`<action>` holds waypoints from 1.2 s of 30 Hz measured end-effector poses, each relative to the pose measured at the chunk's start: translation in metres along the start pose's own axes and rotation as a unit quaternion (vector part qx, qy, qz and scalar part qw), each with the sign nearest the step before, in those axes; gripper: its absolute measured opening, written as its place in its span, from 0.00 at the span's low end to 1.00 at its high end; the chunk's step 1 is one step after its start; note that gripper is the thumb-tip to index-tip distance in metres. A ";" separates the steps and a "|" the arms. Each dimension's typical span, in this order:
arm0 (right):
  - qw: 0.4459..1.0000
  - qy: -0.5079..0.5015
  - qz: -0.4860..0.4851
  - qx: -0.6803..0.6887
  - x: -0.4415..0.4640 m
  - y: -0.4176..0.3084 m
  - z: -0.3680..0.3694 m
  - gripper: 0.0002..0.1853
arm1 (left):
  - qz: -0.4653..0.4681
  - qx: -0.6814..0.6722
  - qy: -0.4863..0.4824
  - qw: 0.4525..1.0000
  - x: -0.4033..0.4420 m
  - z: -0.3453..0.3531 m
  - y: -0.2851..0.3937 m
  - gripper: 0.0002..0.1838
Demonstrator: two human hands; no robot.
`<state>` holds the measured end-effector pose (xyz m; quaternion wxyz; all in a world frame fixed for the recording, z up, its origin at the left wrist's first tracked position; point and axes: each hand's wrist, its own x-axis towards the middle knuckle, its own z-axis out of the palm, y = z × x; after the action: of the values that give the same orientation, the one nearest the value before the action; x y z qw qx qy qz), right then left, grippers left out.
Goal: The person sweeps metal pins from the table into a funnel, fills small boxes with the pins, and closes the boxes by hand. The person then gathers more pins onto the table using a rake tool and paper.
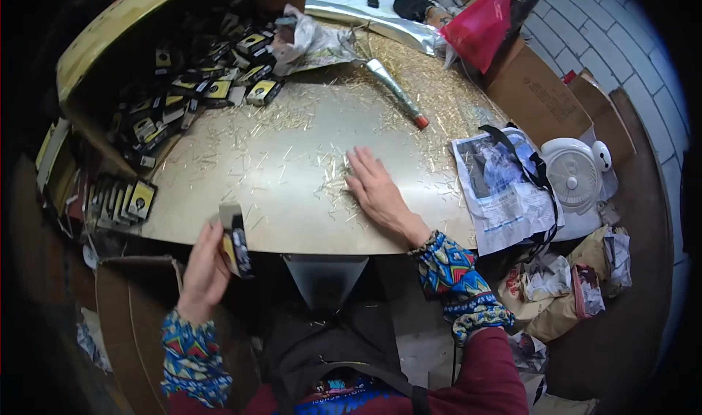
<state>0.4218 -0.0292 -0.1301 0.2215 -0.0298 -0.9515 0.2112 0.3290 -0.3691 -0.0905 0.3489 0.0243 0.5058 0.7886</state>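
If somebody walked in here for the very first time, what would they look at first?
Probably the bright pink bag at the top right, and the messy pile of black and yellow boxes at the top left. Then maybe the shiny little gold pins scattered all over the table, with the right hand flat among them. The white fan on the right stands out too.

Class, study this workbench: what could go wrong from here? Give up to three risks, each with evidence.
The bare right hand rests among thin, shiny pieces, which might prick it if they are sharp. The left hand holds a small box by the tabletop's near edge, so a slip could drop it.
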 end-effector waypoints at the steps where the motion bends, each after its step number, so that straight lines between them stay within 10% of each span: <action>1: 0.997 -0.030 0.018 0.072 0.000 -0.002 0.002 0.23 | -0.029 -0.042 0.016 0.999 -0.017 -0.002 -0.014 0.15; 3: 0.972 -0.087 0.053 0.214 0.003 -0.006 0.006 0.23 | -0.085 -0.069 0.029 0.994 -0.047 -0.020 -0.046 0.13; 11: 0.995 -0.029 -0.094 -0.010 -0.005 -0.060 0.046 0.21 | -0.199 0.159 0.003 0.967 -0.068 -0.038 -0.214 0.19; 22: 0.992 -0.120 -0.039 -0.002 -0.089 -0.139 -0.006 0.23 | -0.188 0.014 0.018 0.982 -0.083 0.006 -0.218 0.24; 26: 0.973 -0.097 0.032 0.209 -0.093 -0.134 -0.031 0.22 | -0.199 -0.008 0.011 0.980 -0.087 0.010 -0.213 0.25; 33: 0.990 -0.100 -0.030 0.098 -0.131 -0.125 0.017 0.12 | -0.023 0.407 -0.014 0.913 -0.093 0.021 -0.224 0.37; 36: 0.955 -0.268 -0.106 0.065 -0.160 -0.131 0.026 0.21 | 0.025 0.486 0.001 0.873 -0.090 0.017 -0.237 0.36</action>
<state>0.5590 -0.1827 -0.1623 -0.0195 0.1435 -0.9577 0.2486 0.5283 -0.3492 -0.2468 0.2727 0.2033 0.8248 0.4516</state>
